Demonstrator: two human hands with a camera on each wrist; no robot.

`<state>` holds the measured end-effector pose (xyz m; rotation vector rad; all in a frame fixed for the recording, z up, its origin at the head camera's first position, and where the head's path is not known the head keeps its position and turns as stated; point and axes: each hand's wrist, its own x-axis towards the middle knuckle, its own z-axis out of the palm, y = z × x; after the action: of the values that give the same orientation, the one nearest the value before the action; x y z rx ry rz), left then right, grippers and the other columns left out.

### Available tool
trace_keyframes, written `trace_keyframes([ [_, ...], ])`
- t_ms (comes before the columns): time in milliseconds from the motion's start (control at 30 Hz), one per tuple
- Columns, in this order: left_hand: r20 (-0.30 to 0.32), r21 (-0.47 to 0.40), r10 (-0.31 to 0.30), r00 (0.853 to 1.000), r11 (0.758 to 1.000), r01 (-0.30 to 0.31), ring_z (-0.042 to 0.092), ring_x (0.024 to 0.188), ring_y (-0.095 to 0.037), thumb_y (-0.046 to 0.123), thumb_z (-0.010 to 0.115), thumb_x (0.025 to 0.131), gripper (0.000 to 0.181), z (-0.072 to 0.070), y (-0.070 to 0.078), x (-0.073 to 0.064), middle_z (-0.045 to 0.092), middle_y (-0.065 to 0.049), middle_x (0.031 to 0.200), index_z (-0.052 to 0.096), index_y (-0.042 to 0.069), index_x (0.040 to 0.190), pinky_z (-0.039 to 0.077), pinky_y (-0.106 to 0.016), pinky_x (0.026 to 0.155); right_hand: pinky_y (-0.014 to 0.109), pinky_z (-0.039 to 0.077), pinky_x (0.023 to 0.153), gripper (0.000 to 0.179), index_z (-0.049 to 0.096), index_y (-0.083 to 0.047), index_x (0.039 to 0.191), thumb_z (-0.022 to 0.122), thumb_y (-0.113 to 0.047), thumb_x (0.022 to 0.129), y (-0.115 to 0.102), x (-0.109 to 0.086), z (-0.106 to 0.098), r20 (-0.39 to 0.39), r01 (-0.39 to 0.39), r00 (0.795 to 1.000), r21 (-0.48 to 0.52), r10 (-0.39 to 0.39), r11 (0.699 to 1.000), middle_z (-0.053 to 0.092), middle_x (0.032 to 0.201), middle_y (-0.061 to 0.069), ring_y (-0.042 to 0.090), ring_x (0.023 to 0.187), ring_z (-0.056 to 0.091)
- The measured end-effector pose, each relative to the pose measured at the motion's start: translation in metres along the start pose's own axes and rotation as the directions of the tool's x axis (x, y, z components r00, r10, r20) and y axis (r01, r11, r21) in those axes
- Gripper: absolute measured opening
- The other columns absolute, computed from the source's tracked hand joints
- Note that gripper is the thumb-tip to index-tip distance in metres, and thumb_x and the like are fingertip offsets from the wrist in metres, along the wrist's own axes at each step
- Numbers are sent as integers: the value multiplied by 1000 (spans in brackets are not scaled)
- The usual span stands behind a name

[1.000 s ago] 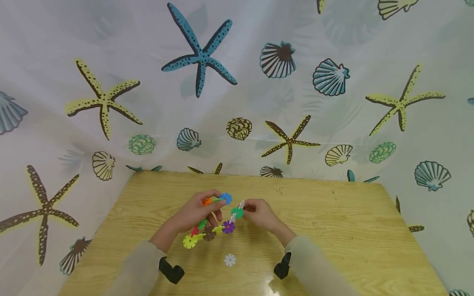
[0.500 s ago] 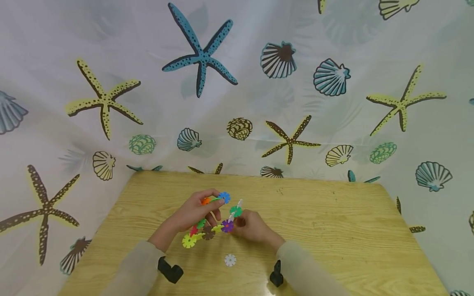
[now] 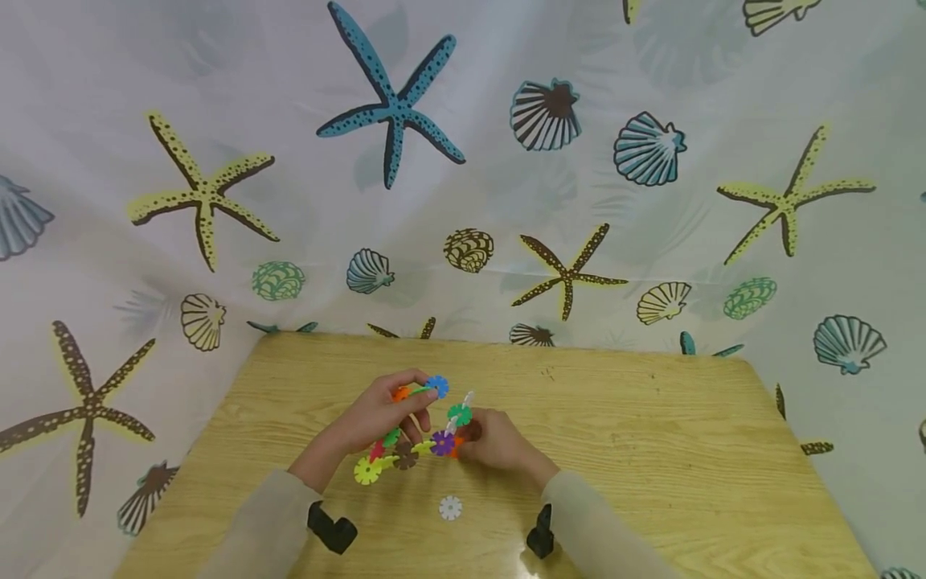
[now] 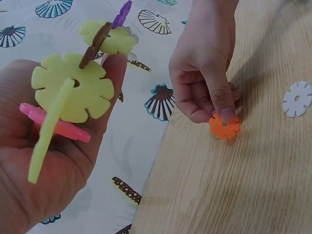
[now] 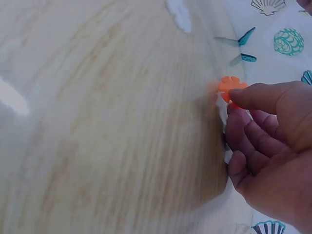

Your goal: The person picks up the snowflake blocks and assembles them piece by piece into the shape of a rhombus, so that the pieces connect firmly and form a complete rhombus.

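A chain of notched, flower-shaped plastic discs hangs from my left hand above the table. Thumb and fingers pinch it near a blue disc; orange and green discs sit close by, partly hidden. Lower along the chain come yellow, brown and purple discs, then white and green discs at its free end. In the left wrist view, yellow discs and a pink disc interlock at their slots. My right hand pinches a separate orange disc between thumb and fingers, just right of the purple disc.
One loose white disc lies flat on the wooden table, nearer to me than both hands. A white cloth printed with starfish and shells rises around the back and sides of the table.
My right hand has left the chain's free end and moved down and slightly left to the table, where the orange disc now shows in its fingers. The left hand has barely moved.
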<state>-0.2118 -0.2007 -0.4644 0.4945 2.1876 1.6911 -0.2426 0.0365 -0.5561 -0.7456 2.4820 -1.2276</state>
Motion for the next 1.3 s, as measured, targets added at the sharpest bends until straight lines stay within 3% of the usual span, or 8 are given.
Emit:
trace_keyframes([
  [200, 28, -30, -6, 1000, 1000, 6, 73, 61, -20, 25, 57, 111, 31, 2, 0, 1, 72, -14, 80, 57, -2, 126, 65, -38, 65, 21, 49, 68, 6, 70, 2, 97, 72, -2, 95, 1, -3, -17, -35, 9, 999, 63, -7, 998, 72, 88, 10, 7, 75, 57],
  [467, 43, -22, 2, 999, 1000, -1, 73, 60, -19, 24, 57, 111, 30, 6, 0, 6, 72, -13, 79, 58, -2, 125, 65, -39, 65, 26, 56, 75, 16, 76, -1, 113, 69, -11, 101, -10, -9, -51, -153, 31, 988, 125, -11, 992, 76, 104, 15, 16, 87, 67],
  [667, 61, -20, -4, 998, 1000, 5, 73, 60, -18, 24, 56, 111, 32, 9, 0, 9, 72, -10, 78, 56, -6, 123, 65, -39, 65, 26, 56, 77, 16, 77, -4, 113, 71, -15, 101, -24, -14, -73, -213, 54, 977, 155, -20, 986, 77, 108, 13, 16, 91, 68],
  [1000, 69, -7, -14, 998, 1000, 14, 73, 60, -20, 27, 57, 111, 32, 12, 2, 14, 72, -9, 78, 57, -3, 124, 65, -39, 65, 29, 58, 79, 17, 76, -5, 114, 71, -17, 102, -43, -22, -83, -203, 124, 975, 162, -90, 979, 76, 110, 14, 21, 94, 71],
  [1300, 67, -5, -21, 998, 1000, 21, 73, 60, -20, 25, 57, 111, 27, 15, 3, 17, 72, -11, 78, 60, 0, 122, 65, -37, 64, 29, 58, 77, 17, 76, -6, 112, 71, -18, 102, -56, -28, -85, -191, 137, 976, 171, -104, 976, 76, 109, 14, 21, 92, 71],
])
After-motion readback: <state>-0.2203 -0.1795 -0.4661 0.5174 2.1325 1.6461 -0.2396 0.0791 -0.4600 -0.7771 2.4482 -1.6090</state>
